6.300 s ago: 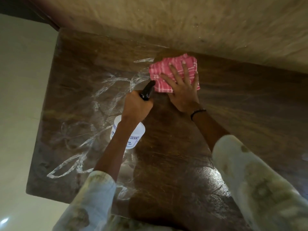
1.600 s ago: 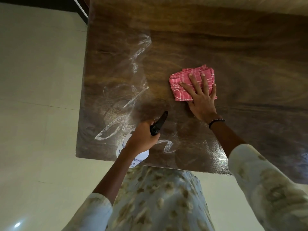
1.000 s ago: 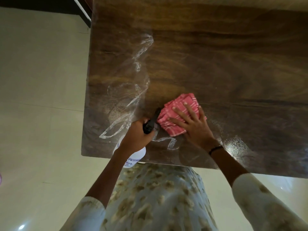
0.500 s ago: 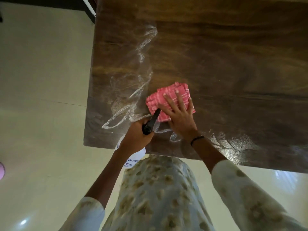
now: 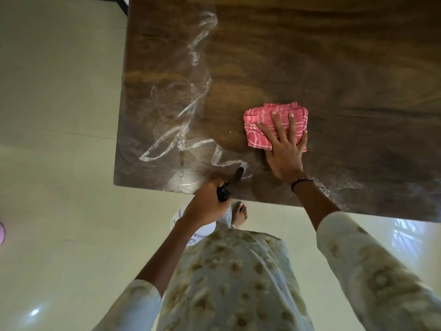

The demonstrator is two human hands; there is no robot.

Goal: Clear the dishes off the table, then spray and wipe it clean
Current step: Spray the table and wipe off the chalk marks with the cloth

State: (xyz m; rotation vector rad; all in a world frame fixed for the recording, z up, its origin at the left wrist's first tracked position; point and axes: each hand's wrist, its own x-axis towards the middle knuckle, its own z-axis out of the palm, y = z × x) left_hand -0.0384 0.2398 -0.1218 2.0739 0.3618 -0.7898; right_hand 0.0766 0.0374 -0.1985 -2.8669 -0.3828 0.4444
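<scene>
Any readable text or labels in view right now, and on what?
"PRA...": partial blue print on the white spray bottle, mostly hidden behind the left hand.
Smaller blue lines beneath it: too blurred to read.
Pink cloth and table: no text.

The cloth [image 5: 274, 125] lies on the desk [image 5: 334, 68], under the right hand [image 5: 285, 154]. At its seven o'clock, the left hand [image 5: 206, 206] grips the spray bottle [image 5: 191, 231] at the desk's near edge.

A folded pink checked cloth [image 5: 274, 126] lies flat on the dark wood-grain table [image 5: 310, 56], near its front edge. A white spray bottle [image 5: 191, 231] with a black nozzle, its label seemingly printed in blue, hangs just off that edge.
</scene>
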